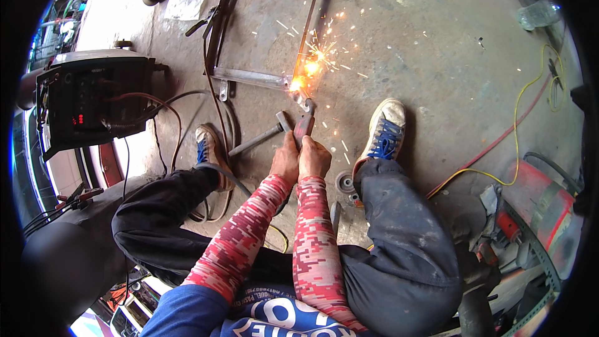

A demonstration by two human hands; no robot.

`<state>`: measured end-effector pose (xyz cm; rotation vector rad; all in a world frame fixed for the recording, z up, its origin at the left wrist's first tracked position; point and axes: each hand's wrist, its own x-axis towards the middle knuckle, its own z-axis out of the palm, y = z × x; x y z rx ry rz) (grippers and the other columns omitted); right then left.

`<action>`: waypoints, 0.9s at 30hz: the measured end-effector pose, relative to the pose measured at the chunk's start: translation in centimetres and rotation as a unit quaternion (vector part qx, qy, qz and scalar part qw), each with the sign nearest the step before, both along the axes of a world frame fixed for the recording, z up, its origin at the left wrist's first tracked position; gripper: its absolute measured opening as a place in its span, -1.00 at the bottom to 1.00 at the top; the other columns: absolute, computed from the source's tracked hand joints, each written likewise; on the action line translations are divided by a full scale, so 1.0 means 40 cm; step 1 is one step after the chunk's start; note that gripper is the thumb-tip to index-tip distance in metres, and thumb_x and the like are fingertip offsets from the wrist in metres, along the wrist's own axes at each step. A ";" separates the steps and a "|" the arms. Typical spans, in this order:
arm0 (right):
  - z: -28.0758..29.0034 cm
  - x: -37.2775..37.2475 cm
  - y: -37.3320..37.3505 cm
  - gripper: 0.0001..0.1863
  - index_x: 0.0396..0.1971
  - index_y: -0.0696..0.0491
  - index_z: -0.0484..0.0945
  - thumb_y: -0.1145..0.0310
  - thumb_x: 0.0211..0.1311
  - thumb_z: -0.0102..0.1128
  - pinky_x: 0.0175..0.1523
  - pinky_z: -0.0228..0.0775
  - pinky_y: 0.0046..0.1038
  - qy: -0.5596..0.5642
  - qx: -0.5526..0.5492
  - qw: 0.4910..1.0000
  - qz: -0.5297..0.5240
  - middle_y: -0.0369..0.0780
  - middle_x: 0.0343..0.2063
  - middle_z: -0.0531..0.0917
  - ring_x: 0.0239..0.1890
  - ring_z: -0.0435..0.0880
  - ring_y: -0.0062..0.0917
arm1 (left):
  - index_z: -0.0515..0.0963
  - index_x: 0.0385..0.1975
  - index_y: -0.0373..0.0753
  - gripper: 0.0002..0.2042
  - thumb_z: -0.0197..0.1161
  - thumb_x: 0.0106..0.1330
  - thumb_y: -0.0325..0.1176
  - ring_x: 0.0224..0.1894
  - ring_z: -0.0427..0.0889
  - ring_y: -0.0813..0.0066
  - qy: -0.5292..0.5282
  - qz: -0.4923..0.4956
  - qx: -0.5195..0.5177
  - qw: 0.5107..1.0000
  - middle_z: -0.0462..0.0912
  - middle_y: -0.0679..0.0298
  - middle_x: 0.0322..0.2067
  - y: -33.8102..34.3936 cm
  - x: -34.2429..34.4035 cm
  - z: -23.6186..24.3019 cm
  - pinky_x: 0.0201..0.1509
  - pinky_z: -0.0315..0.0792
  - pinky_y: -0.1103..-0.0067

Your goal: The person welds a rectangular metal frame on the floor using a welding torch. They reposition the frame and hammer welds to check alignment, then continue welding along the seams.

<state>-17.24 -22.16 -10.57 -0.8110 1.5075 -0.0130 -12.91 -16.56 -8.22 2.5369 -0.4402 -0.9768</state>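
Observation:
My left hand [285, 159] and my right hand [314, 158] are side by side between my knees, fingers wrapped round the red handle of a welding torch [304, 126]. Its bent grey neck points at the near right corner of a rectangular metal frame [253, 77] lying on the floor. Bright orange light and sparks [312, 65] burst from that corner and hide the joint. A hammer [257, 139] lies just left of my hands, its head close to the torch. A dark clamp [203, 25] with a cable sits at the frame's left side.
A welding machine [93, 97] with a red display stands at the left, cables running from it across the floor. My shoes flank the work. Grinding discs [345, 181] lie by my right foot. A yellow cord [516, 150], a bottle [538, 15] and tools are at the right.

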 end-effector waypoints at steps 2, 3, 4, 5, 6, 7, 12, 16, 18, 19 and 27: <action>0.007 -0.002 -0.001 -0.57 -0.35 0.13 0.73 0.06 0.11 0.11 -0.16 0.49 -0.28 0.006 0.010 1.000 -0.004 -0.03 -0.43 0.73 -0.33 0.72 -0.21 | 0.27 0.17 -0.29 -0.39 0.24 0.21 -0.06 -0.12 0.57 -0.30 0.020 0.007 0.030 0.999 0.60 -0.31 -0.24 0.000 0.002 0.001 -0.11 0.44 0.06; 0.007 -0.002 0.000 -0.58 -0.35 0.12 0.73 0.06 0.11 0.11 -0.16 0.49 -0.28 0.000 0.012 1.000 -0.006 -0.03 -0.42 0.73 -0.33 0.72 -0.22 | 0.24 0.19 -0.29 -0.38 0.22 0.23 -0.05 -0.12 0.57 -0.32 0.023 0.010 0.019 0.999 0.59 -0.33 -0.24 -0.001 0.001 0.003 -0.09 0.44 0.06; 0.004 -0.002 0.000 -0.58 -0.34 0.12 0.73 0.06 0.12 0.11 -0.16 0.49 -0.29 -0.008 0.018 1.000 -0.013 -0.03 -0.42 0.73 -0.33 0.72 -0.22 | 0.21 0.22 -0.29 -0.36 0.20 0.24 -0.04 -0.11 0.57 -0.35 0.027 0.012 0.020 0.999 0.59 -0.36 -0.25 -0.001 0.001 0.004 -0.07 0.45 0.05; 0.000 -0.001 0.001 -0.58 -0.34 0.12 0.73 0.06 0.12 0.11 -0.16 0.49 -0.29 -0.012 0.010 1.000 -0.010 -0.03 -0.41 0.73 -0.32 0.72 -0.22 | 0.18 0.24 -0.30 -0.34 0.18 0.26 -0.04 -0.11 0.56 -0.37 0.029 0.010 0.034 0.999 0.58 -0.39 -0.26 -0.002 0.000 0.006 -0.06 0.45 0.05; -0.005 0.000 0.004 -0.58 -0.33 0.13 0.73 0.06 0.12 0.12 -0.16 0.49 -0.29 -0.020 0.006 1.000 -0.011 -0.03 -0.40 0.73 -0.32 0.72 -0.23 | 0.18 0.23 -0.30 -0.35 0.17 0.27 -0.03 -0.11 0.56 -0.37 0.027 0.015 0.020 0.999 0.58 -0.39 -0.26 -0.003 0.000 0.007 -0.06 0.45 0.04; -0.011 0.001 0.006 -0.58 -0.33 0.13 0.73 0.06 0.12 0.12 -0.16 0.49 -0.29 -0.026 0.009 0.999 -0.019 -0.03 -0.40 0.73 -0.32 0.72 -0.23 | 0.19 0.22 -0.30 -0.37 0.17 0.27 -0.03 -0.10 0.56 -0.37 0.025 0.018 0.018 0.999 0.58 -0.39 -0.26 -0.004 0.000 0.009 -0.06 0.45 0.04; -0.038 0.005 0.021 -0.57 -0.31 0.13 0.72 0.05 0.14 0.14 -0.14 0.49 -0.29 -0.051 0.010 0.998 -0.039 -0.03 -0.38 0.73 -0.29 0.73 -0.23 | 0.20 0.18 -0.30 -0.41 0.12 0.32 -0.01 -0.10 0.55 -0.39 0.021 0.023 0.030 0.999 0.57 -0.40 -0.25 -0.010 0.007 0.009 -0.05 0.44 0.02; -0.049 0.002 0.025 -0.56 -0.31 0.15 0.72 0.05 0.14 0.16 -0.13 0.49 -0.30 -0.054 0.014 0.998 -0.042 -0.03 -0.37 0.74 -0.28 0.73 -0.22 | 0.21 0.14 -0.31 -0.44 0.10 0.33 0.00 -0.09 0.54 -0.40 0.013 0.026 0.021 0.999 0.56 -0.41 -0.24 -0.009 0.005 0.006 -0.04 0.44 0.01; -0.054 0.001 0.027 -0.56 -0.31 0.16 0.72 0.05 0.14 0.16 -0.13 0.49 -0.30 -0.057 0.005 0.997 -0.042 -0.03 -0.37 0.74 -0.29 0.73 -0.23 | 0.22 0.11 -0.31 -0.45 0.09 0.34 0.01 -0.09 0.54 -0.40 0.011 0.029 0.019 0.999 0.56 -0.42 -0.24 -0.006 0.004 0.002 -0.04 0.44 0.01; -0.057 0.001 0.028 -0.56 -0.31 0.16 0.72 0.05 0.14 0.17 -0.13 0.49 -0.31 -0.061 0.011 0.997 -0.051 -0.03 -0.38 0.74 -0.29 0.73 -0.23 | 0.23 0.10 -0.31 -0.46 0.09 0.34 0.01 -0.09 0.54 -0.40 0.012 0.029 0.022 0.999 0.56 -0.42 -0.23 -0.005 0.004 0.000 -0.03 0.44 0.01; -0.073 0.004 0.033 -0.56 -0.32 0.17 0.72 0.06 0.11 0.18 -0.12 0.50 -0.31 -0.051 0.008 0.998 -0.048 -0.02 -0.39 0.74 -0.29 0.73 -0.25 | 0.30 -0.03 -0.32 -0.53 0.17 0.28 -0.07 -0.20 0.56 -0.37 -0.020 0.027 0.020 0.999 0.59 -0.33 -0.32 0.009 0.005 -0.027 -0.18 0.42 0.01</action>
